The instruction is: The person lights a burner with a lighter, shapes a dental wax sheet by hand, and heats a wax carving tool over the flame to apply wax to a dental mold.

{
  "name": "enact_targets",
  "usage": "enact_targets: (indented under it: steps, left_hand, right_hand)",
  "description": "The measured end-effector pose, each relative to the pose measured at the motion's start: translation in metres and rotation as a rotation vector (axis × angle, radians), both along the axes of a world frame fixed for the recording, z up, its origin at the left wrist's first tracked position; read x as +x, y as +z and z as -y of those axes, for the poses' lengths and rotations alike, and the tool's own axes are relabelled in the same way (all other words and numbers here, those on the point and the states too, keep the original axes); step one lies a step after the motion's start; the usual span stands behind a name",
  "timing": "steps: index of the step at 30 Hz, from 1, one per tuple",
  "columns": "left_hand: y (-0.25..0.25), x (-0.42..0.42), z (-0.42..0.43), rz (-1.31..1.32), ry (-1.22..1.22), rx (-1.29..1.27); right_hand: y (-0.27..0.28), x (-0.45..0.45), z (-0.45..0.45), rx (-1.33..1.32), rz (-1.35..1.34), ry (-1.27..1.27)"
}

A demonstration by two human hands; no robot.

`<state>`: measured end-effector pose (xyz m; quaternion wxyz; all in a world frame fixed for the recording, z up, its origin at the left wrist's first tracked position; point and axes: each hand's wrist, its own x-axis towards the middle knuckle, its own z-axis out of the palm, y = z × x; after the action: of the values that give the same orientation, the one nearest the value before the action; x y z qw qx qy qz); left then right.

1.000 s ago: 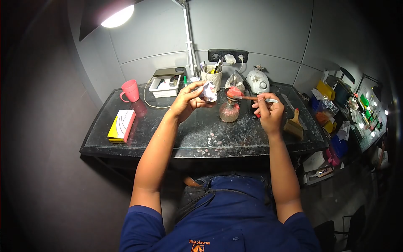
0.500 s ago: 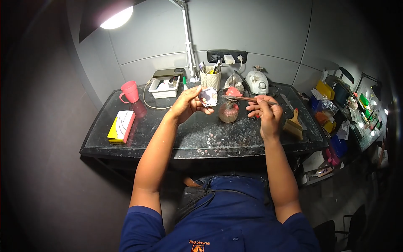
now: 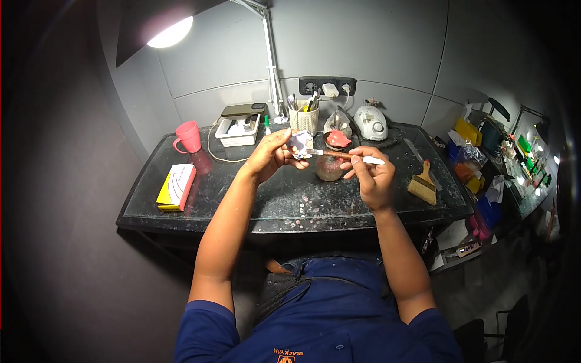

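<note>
In my left hand (image 3: 273,155) is a small pale lilac-white piece (image 3: 299,144), rough-edged like a plaster dental cast, pinched between thumb and fingers. My right hand (image 3: 374,178) is closed around the brown handle of a wax knife (image 3: 336,155). Its metal end points left and reaches the edge of the cast; whether it touches, I cannot tell. The other end shines white past my fingers. Behind and below the knife stands a round glass burner (image 3: 330,169), partly covered by the tool and my fingers. Red wax (image 3: 339,139) lies on a dark dish just beyond.
On the black table (image 3: 254,206) are a pink mug (image 3: 189,137), a yellow-and-white box (image 3: 176,187), a white tray (image 3: 237,130), a pen holder (image 3: 304,118), a white rounded device (image 3: 371,123) and a brush (image 3: 422,184). A lamp (image 3: 172,33) hangs above. Cluttered shelving (image 3: 484,169) stands right.
My right hand has moved the wax knife from above the burner, near the red wax, down and left to the cast. The left hand has stayed nearly in place.
</note>
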<state>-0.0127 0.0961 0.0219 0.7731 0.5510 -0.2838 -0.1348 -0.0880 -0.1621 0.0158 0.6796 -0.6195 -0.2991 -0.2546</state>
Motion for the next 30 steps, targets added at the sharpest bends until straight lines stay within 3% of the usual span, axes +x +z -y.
enact_targets:
  steps: [16,22,25,28,30]
  left_hand:
    - [-0.001,0.002,0.001,-0.022,-0.014,0.073]
    - [-0.004,0.001,0.003,-0.022,0.008,0.153]
    - [-0.003,0.001,0.003,-0.025,0.01,0.166]
    - [-0.002,0.001,0.004,-0.03,0.035,0.159]
    - [-0.001,0.0,0.004,-0.03,0.051,0.15]
  right_hand:
    - [-0.003,-0.002,-0.001,-0.037,-0.01,-0.07]
    - [-0.006,-0.005,-0.002,-0.303,0.149,-0.272]
    - [-0.005,-0.006,-0.002,-0.285,0.123,-0.194]
    - [0.0,0.005,0.006,0.006,0.087,-0.157]
    - [0.005,0.015,0.021,0.005,0.093,-0.231]
